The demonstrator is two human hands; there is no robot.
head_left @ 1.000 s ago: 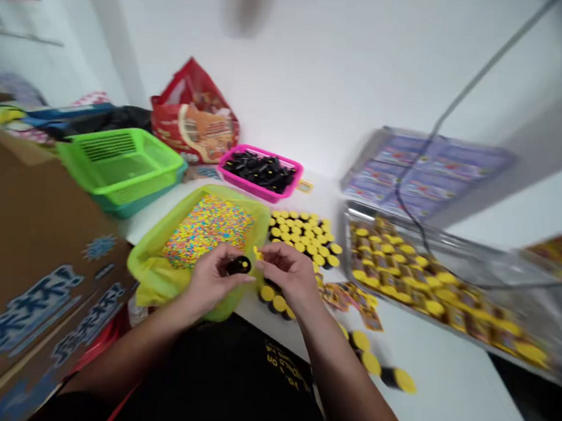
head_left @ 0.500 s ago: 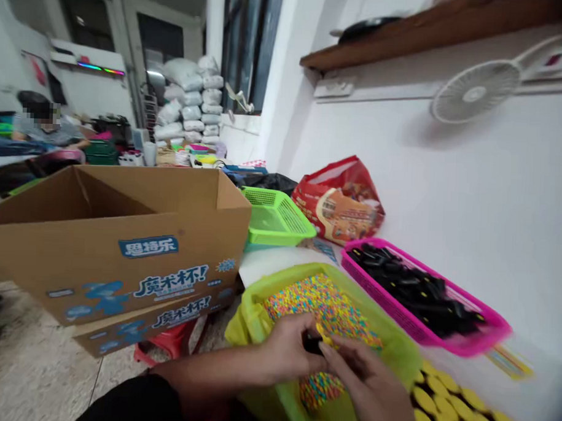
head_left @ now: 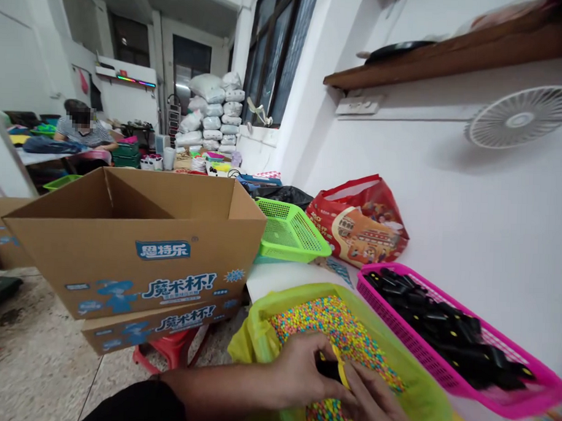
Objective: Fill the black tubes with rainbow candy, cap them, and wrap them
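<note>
Over the bin of candy, my left hand (head_left: 298, 368) is closed around a small black plastic cup (head_left: 329, 369), mostly hidden by the fingers. A round yellow lid (head_left: 341, 365) sits against the cup's right end, pinched by my right hand (head_left: 376, 401). Whether the lid is pressed fully on, I cannot tell. Beneath both hands, small multicoloured candy pellets (head_left: 337, 320) fill a bin lined with a yellow-green plastic bag (head_left: 422, 403). To the right, a pink basket (head_left: 490, 405) holds several black plastic pieces (head_left: 438, 326), some with yellow spots.
Left of the bin, an open cardboard box (head_left: 99, 253) is stacked on another above a red stool (head_left: 172, 348). Behind are a green basket (head_left: 291, 251) and a red bag (head_left: 363, 222). A fan (head_left: 519, 120) hangs on the wall. Another person (head_left: 81, 130) sits far left.
The view has shifted, so the surroundings appear lower and further right. My hands have turned the cup slightly, and more of the yellow lid's edge shows. Both hands keep their hold.
</note>
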